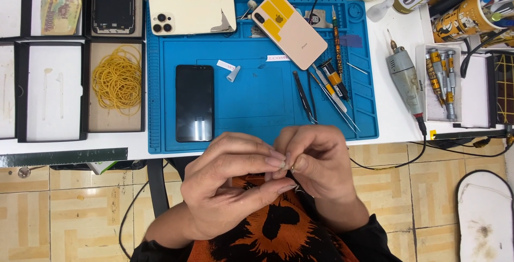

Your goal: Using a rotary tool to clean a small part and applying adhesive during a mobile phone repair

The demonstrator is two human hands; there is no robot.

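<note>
My left hand [230, 184] and my right hand [316, 165] meet just below the table's front edge, over my lap. Their fingertips pinch together on something tiny [289, 166]; what it is cannot be made out. On the blue work mat [257, 96] above them lies a black phone [194, 103], screen up. A gold phone back [191, 13] with a triple camera rests at the mat's top left. A second gold phone [289, 22], carrying yellow tape, lies tilted at the top centre. Black tweezers [304, 97] and several thin tools [334, 88] sit right of centre.
A box of yellow rubber bands [118, 80] and other open trays [51, 90] stand at left. A grey rotary tool [406, 80] and a tray of screwdrivers [441, 82] lie at right, with cans and bottles behind. Cables hang off the table's right side over a tiled floor.
</note>
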